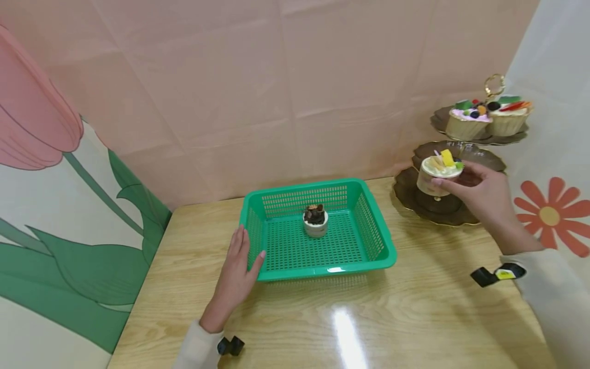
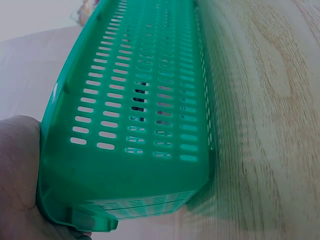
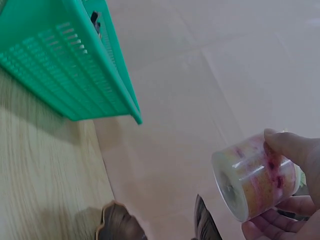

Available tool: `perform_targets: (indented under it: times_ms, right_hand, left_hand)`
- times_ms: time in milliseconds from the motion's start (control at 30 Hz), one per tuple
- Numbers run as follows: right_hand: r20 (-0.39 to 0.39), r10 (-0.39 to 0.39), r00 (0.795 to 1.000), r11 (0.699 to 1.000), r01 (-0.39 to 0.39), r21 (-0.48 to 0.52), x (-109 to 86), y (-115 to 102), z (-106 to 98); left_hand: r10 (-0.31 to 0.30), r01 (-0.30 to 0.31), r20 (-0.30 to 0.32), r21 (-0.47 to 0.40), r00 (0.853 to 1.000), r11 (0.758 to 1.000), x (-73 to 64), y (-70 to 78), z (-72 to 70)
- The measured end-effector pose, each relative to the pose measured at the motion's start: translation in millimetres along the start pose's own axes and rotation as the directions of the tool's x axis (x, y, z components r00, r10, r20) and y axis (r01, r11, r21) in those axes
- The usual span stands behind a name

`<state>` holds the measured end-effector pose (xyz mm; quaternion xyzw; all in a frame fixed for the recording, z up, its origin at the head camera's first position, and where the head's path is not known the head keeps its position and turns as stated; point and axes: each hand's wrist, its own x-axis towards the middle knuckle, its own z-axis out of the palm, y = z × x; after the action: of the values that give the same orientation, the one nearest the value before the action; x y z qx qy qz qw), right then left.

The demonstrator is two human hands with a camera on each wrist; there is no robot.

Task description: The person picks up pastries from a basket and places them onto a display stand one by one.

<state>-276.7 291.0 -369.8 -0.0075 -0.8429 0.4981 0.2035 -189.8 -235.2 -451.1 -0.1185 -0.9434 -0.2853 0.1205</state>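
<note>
Over the brown stand (image 1: 407, 197) at the right, a right hand (image 1: 486, 192) holds a cake cup (image 1: 427, 185) by its sides.

Thumb and fingers close round the clear wall, likely to keep the topping (image 1: 444, 159) uncrushed; the right wrist view shows its base bare, lifted off the plates. To the left of it I see a green basket (image 1: 322, 272) on the wooden table (image 1: 415, 312), the left hand (image 1: 234, 271) resting with extended fingers at its near left corner, seemingly to steady it. Inside, near the middle, a chocolate cup (image 1: 315, 230) stands upright. Far right, two cupcakes (image 1: 466, 128) sit side by side up top.
</note>
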Motion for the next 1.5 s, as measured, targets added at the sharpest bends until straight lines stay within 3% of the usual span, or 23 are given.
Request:
perform_targets:
  times_ms: [233, 533, 633, 900, 1267, 1500]
  right_hand:
    - [-0.033, -0.014, 0.999, 1.000, 0.015, 0.011, 13.1, 7.8, 0.1]
    - [-0.072, -0.028, 0.997, 0.998, 0.023, -0.062, 30.5, 16.6, -0.6]
    - [-0.073, -0.019, 0.997, 0.995, 0.012, -0.096, 36.0, 19.4, -2.3]
    - [-0.073, 0.072, 0.995, 0.995, -0.077, -0.071, 45.7, 29.5, -3.6]
    - [-0.078, 0.117, 0.990, 0.990, -0.123, -0.074, 60.7, 47.2, -5.4]
    - [-0.081, 0.074, 0.994, 0.991, -0.083, -0.101, 67.0, 49.6, -5.8]
  left_hand:
    - [-0.007, 0.007, 0.006, 0.004, 1.000, 1.000, 0.9, 0.0, 0.3]
    - [-0.005, 0.005, 0.003, 0.007, 1.000, 1.000, 1.8, -0.5, 0.6]
    - [-0.008, 0.008, 0.004, 0.010, 1.000, 1.000, 2.2, -0.8, 1.0]
    - [-0.017, 0.017, 0.012, 0.002, 1.000, 1.000, 1.7, 1.8, -1.2]
    - [-0.026, 0.026, 0.019, 0.004, 0.999, 1.000, 2.1, 2.0, -1.2]
    - [-0.034, 0.034, 0.022, -0.002, 0.999, 0.999, 2.1, 2.3, -1.3]
